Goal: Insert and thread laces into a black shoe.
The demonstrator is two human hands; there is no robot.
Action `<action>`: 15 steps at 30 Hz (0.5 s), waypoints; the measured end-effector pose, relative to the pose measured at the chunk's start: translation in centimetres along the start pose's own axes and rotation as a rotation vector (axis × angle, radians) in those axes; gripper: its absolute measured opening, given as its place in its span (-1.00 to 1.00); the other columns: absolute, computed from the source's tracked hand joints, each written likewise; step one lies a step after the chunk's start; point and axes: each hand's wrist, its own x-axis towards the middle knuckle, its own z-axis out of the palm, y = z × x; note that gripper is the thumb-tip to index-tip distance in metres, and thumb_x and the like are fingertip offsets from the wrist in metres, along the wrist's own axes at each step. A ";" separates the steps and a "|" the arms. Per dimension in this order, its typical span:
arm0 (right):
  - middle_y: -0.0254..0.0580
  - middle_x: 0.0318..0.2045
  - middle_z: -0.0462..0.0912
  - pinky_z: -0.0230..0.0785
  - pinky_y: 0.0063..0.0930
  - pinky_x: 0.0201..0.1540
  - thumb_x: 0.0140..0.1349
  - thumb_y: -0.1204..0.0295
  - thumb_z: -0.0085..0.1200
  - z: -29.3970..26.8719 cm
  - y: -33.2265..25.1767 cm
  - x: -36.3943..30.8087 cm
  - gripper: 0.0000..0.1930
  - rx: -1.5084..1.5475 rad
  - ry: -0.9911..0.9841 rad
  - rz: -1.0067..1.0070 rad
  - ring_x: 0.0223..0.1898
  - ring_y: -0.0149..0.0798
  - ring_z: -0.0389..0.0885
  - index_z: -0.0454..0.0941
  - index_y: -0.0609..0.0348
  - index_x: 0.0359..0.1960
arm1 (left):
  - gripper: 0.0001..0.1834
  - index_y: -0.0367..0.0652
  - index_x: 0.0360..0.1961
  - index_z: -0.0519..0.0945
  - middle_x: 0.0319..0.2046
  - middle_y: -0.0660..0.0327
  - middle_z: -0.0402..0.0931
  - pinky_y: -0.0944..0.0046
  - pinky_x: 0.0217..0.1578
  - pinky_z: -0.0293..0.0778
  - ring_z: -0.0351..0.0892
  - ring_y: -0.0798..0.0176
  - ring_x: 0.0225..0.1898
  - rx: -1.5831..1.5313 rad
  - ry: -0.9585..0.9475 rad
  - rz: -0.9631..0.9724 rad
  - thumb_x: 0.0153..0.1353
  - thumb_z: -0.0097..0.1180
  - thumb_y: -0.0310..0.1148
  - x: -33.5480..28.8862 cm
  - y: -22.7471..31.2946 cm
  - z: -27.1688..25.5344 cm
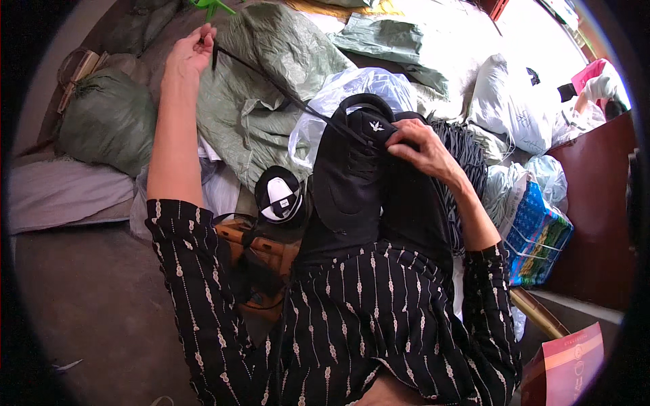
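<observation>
A black lace-up shoe (349,183) with a small white emblem on its tongue rests on my lap, toe toward me. My left hand (191,51) is stretched far out to the upper left, fingers pinched on a black shoelace (274,82). From there the lace runs nearly straight down to the shoe's eyelets. Just above those fingers is a bright green piece (211,5), cut off by the view's edge; whether I touch it, I cannot tell. My right hand (426,150) is closed at the shoe's upper right side, thumb and fingers pinching beside the eyelets; what exactly they grip is partly hidden.
Another black shoe with a white insole (279,198) stands left of my lap, by a brown wooden stool (271,257). Right of my knee hangs a bundle of black laces (464,159). Grey-green sacks (108,118) and plastic bags (369,84) lie ahead; a blue patterned bag (538,233) stands right.
</observation>
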 end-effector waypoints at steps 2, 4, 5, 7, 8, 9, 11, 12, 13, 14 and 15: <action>-0.19 -0.32 0.54 0.31 -0.30 -0.11 0.07 0.22 0.18 0.3 -0.6 -0.1 -0.79 -0.201 -0.008 -0.090 -0.11 -0.13 0.47 0.59 0.07 -0.37 | -0.73 -0.35 -0.01 0.43 -0.29 0.07 0.58 0.39 -0.37 0.53 0.59 0.15 -0.30 0.085 0.223 0.244 0.30 -0.11 -0.48 -0.9 -0.5 0.0; -0.19 -0.31 0.51 0.27 -0.30 -0.09 0.04 0.14 0.18 0.7 -0.9 -0.3 -0.75 -0.485 -0.097 0.011 -0.06 -0.13 0.44 0.61 0.01 -0.38 | -0.77 -0.30 -0.12 0.52 -0.42 0.15 0.61 0.39 -0.39 0.50 0.59 0.29 -0.39 0.464 0.125 0.563 0.20 0.00 -0.48 -3.4 -2.3 0.5; -0.13 -0.30 0.49 0.23 -0.22 -0.05 0.03 0.11 0.17 1.0 -0.9 -0.5 -0.73 -0.483 -0.078 0.020 -0.05 -0.07 0.42 0.62 -0.01 -0.37 | -0.79 -0.28 -0.17 0.56 -0.45 0.19 0.62 0.39 -0.41 0.48 0.58 0.34 -0.41 0.697 0.014 0.687 0.16 0.04 -0.48 -5.3 -3.8 1.0; -0.10 -0.28 0.48 0.21 -0.18 -0.03 0.03 0.12 0.18 1.7 -0.7 -0.6 -0.74 -0.446 -0.067 0.035 -0.04 -0.04 0.40 0.62 0.00 -0.38 | -0.79 -0.19 -0.16 0.59 -0.30 0.20 0.61 0.39 -0.20 0.44 0.56 0.39 -0.28 1.060 -0.313 0.616 0.18 0.00 -0.51 -9.5 -7.9 2.3; -0.06 -0.27 0.46 0.18 -0.14 -0.02 0.03 0.14 0.19 2.0 -0.6 -0.7 -0.75 -0.417 -0.011 0.008 -0.04 -0.01 0.38 0.62 0.01 -0.38 | -0.84 -0.20 -0.24 0.61 -0.31 0.26 0.60 0.41 -0.22 0.44 0.55 0.42 -0.32 0.977 -0.426 0.486 0.16 0.05 -0.49 -11.6 -10.6 3.2; -0.06 -0.27 0.46 0.18 -0.14 -0.02 0.03 0.14 0.19 2.3 -0.4 -0.8 -0.75 -0.409 -0.010 -0.006 -0.04 -0.01 0.38 0.62 0.01 -0.38 | -0.86 -0.20 -0.27 0.62 -0.36 0.27 0.58 0.41 -0.24 0.43 0.54 0.43 -0.31 0.910 -0.546 0.416 0.13 0.09 -0.48 -13.7 -13.0 3.8; -0.03 -0.24 0.43 0.16 -0.12 -0.01 0.01 0.20 0.20 2.8 -0.1 -1.0 -0.79 -0.231 0.066 0.083 -0.03 0.02 0.35 0.62 0.02 -0.41 | -0.79 -0.16 -0.22 0.61 -0.37 0.11 0.55 0.28 -0.24 0.45 0.57 0.19 -0.31 1.071 -0.720 0.732 0.06 0.15 -0.47 -17.2 -16.3 4.7; -0.03 -0.24 0.43 0.16 -0.12 -0.01 0.01 0.20 0.20 3.0 0.0 -1.1 -0.79 -0.218 0.091 0.015 -0.03 0.02 0.35 0.62 0.02 -0.41 | -0.78 -0.18 -0.24 0.61 -0.34 0.10 0.51 0.23 -0.24 0.45 0.55 0.06 -0.29 1.058 -0.783 0.729 0.02 0.16 -0.48 -18.1 -17.2 5.1; -0.02 -0.22 0.44 0.15 -0.13 0.01 -0.01 0.23 0.20 3.1 0.1 -1.2 -0.80 -0.176 0.092 0.088 -0.02 0.02 0.34 0.62 0.03 -0.42 | -0.79 -0.18 -0.28 0.61 -0.35 0.12 0.48 0.21 -0.24 0.43 0.52 0.07 -0.28 1.102 -0.758 0.739 0.00 0.19 -0.47 -18.7 -17.8 5.4; -0.02 -0.21 0.44 0.13 -0.14 0.03 -0.03 0.26 0.20 3.3 0.1 -1.2 -0.82 -0.145 0.098 0.144 -0.02 0.02 0.34 0.62 0.03 -0.42 | -0.80 -0.18 -0.31 0.61 -0.35 0.14 0.45 0.19 -0.24 0.40 0.50 0.09 -0.26 1.142 -0.747 0.763 -0.03 0.21 -0.47 -19.1 -18.1 5.6; -0.02 -0.21 0.44 0.13 -0.14 0.03 -0.03 0.26 0.20 3.4 0.1 -1.2 -0.82 -0.130 0.093 0.154 -0.02 0.02 0.34 0.62 0.03 -0.42 | -0.80 -0.18 -0.31 0.61 -0.35 0.14 0.45 0.19 -0.24 0.40 0.50 0.09 -0.26 1.135 -0.739 0.776 -0.03 0.21 -0.47 -19.5 -18.3 5.7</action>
